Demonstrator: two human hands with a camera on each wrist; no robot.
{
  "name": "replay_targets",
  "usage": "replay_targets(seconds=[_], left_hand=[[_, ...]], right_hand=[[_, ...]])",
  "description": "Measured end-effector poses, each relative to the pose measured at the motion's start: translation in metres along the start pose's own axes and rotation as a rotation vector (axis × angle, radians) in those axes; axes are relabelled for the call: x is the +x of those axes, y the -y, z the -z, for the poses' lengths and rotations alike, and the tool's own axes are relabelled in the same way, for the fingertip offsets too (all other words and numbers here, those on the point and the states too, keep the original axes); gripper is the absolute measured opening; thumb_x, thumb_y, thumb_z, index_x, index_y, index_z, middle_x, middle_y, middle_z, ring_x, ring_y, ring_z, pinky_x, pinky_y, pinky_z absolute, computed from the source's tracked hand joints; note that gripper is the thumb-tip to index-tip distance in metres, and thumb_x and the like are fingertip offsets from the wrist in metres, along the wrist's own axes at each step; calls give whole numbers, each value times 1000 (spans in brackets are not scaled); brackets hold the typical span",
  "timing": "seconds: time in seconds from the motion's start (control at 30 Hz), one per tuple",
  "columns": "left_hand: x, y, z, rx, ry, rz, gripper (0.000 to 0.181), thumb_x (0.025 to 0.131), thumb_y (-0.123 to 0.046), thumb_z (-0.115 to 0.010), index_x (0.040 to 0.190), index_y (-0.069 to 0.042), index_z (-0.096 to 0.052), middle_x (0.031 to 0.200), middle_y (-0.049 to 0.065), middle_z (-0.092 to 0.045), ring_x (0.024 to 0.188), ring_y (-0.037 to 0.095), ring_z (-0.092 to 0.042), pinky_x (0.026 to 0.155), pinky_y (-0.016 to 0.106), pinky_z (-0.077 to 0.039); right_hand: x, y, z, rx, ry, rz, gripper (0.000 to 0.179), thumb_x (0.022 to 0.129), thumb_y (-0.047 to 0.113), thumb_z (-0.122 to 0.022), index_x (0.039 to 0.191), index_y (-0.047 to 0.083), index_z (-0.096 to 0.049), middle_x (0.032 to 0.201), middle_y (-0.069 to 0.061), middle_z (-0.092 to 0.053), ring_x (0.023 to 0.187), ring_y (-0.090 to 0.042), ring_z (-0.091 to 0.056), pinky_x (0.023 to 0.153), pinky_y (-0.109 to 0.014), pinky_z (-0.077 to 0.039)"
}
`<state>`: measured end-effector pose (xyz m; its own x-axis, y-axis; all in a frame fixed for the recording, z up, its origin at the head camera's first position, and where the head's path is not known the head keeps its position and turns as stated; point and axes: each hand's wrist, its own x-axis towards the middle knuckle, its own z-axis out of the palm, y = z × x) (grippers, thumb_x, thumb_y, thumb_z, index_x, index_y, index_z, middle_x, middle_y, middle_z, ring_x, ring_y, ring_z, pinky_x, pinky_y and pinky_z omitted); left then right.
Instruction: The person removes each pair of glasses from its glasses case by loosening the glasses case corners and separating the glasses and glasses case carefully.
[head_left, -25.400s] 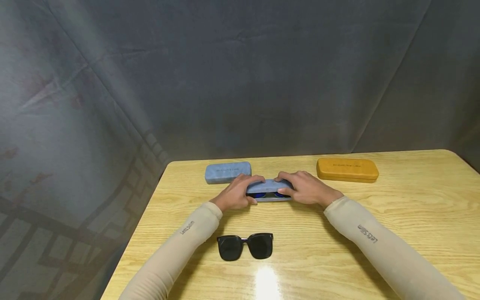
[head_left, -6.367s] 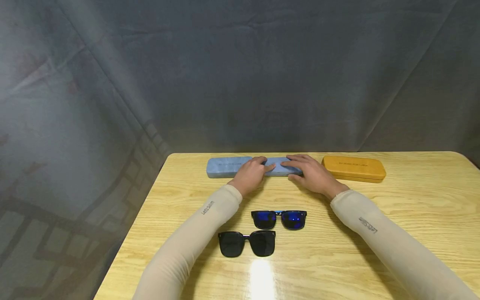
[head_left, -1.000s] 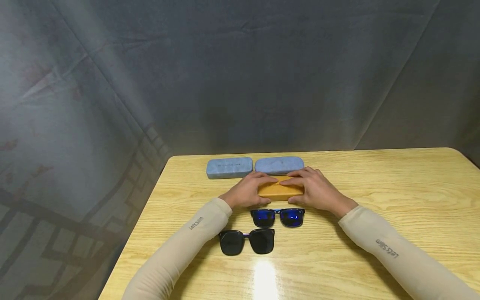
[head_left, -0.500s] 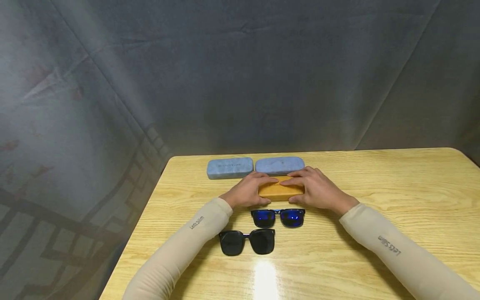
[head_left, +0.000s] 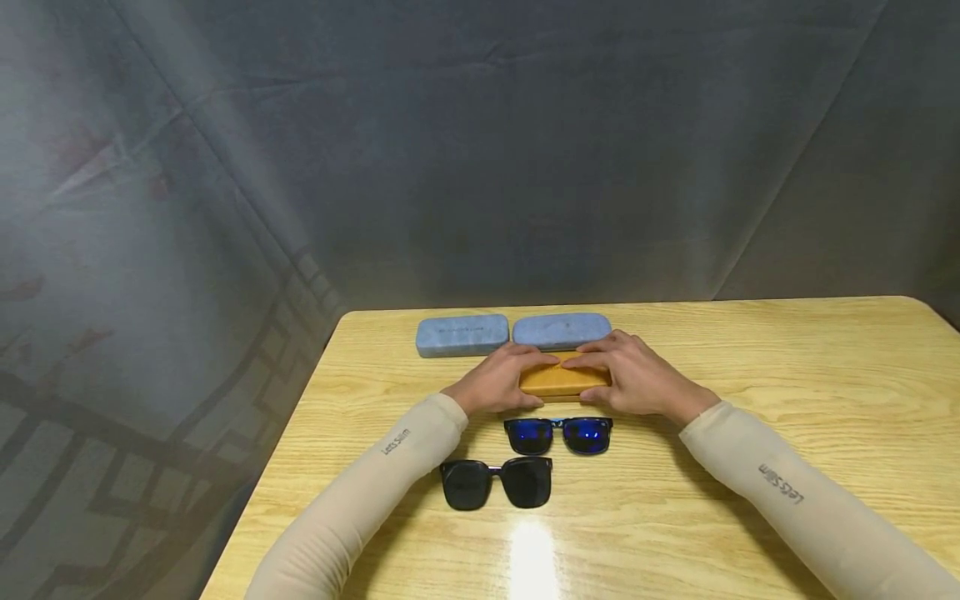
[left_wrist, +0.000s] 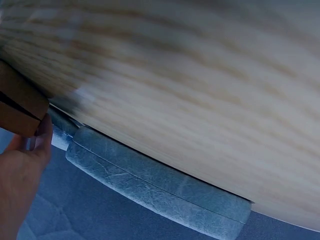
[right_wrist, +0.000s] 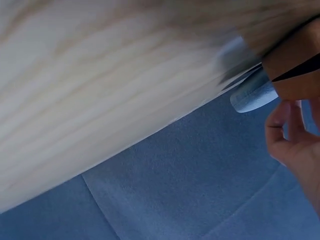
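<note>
An orange-yellow glasses case [head_left: 562, 382] lies on the table between both hands, long side toward me. My left hand [head_left: 497, 382] grips its left end, fingers over the lid and thumb low at the front. At the right end my right hand [head_left: 628, 377] grips it, thumb on the front at the lid's edge. Both wrist views show a dark gap along the case [left_wrist: 22, 107], its lid slightly lifted; the inside is hidden. Just in front lie sunglasses with blue lenses [head_left: 588, 435]. Closer to me are black sunglasses [head_left: 525, 482].
Two closed blue glasses cases stand in a row behind the orange-yellow one: a left case [head_left: 462, 335] and a right case [head_left: 561, 330]. The wooden table [head_left: 750, 500] ends at the back against a grey cloth [head_left: 525, 167].
The right thumb has shifted up the case's front, and the lid now stands slightly raised. Since 6.4 seconds ago the orange-yellow case has come from the right to the middle.
</note>
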<state>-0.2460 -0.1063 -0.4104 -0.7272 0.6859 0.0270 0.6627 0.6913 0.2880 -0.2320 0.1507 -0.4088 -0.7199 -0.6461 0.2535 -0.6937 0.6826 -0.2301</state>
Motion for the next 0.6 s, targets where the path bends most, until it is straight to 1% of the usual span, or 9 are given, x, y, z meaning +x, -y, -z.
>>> replay_targets(seconds=[0.23, 0.33, 0.43, 0.6], left_hand=[[0, -1, 1, -6, -6, -5, 70, 83, -40, -80, 146, -26, -51, 135, 1, -61, 118, 19, -58, 99, 36, -49], [0, -1, 1, -21, -11, 5, 71, 82, -39, -82, 146, -26, -52, 136, 0, -61, 119, 18, -58, 98, 35, -50], [0, -1, 0, -38, -23, 17, 72, 81, -39, -83, 145, -25, -53, 137, 0, -60, 119, 18, -59, 99, 34, -50], [0, -1, 0, -45, -40, 27, 73, 79, -39, -84, 144, -25, -54, 136, 2, -60, 116, 19, -60, 98, 35, -50]], right_hand=[[1, -3, 0, -18, -12, 42, 50, 82, 38, -81, 129, 27, -68, 127, -4, -69, 113, -35, -63, 100, -62, -43], [2, -2, 1, -17, -7, 38, 49, 82, 36, -81, 129, 27, -67, 127, -3, -69, 113, -35, -63, 97, -62, -44], [2, -2, 2, -17, 6, 30, 49, 83, 35, -80, 129, 28, -66, 128, -2, -69, 113, -34, -62, 92, -60, -46], [3, -2, 5, -9, 20, 25, 47, 84, 34, -79, 129, 28, -66, 127, 0, -69, 111, -32, -63, 89, -57, -48]])
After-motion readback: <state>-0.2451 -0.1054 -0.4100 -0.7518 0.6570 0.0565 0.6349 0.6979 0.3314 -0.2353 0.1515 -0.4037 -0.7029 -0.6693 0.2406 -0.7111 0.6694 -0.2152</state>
